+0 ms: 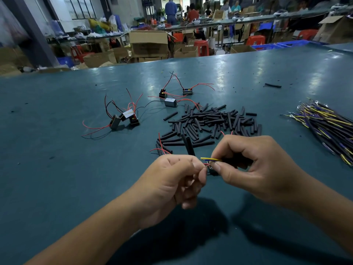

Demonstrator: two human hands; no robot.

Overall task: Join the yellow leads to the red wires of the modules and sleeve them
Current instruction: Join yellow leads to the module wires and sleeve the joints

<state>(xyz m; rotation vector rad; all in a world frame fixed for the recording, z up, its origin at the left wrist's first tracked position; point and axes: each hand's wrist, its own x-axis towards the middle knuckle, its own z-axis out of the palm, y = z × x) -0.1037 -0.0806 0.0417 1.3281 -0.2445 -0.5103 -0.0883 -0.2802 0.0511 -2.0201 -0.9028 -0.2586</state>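
Observation:
My left hand (172,180) pinches a thin red wire (161,148) at its bare end, with a black sleeve (189,145) sticking up behind its fingers. My right hand (256,169) pinches a yellow lead (210,159), whose tip points left toward the red wire's end. The two wire ends meet between my fingertips. A small dark module (212,172) hangs partly hidden under my right thumb. A heap of black sleeves (208,121) lies just beyond my hands.
Two groups of modules with red and black wires sit on the teal table: one at left (126,118), one farther back (172,96). A bundle of yellow and purple leads (324,125) lies at right. A stray sleeve (273,85) lies far right.

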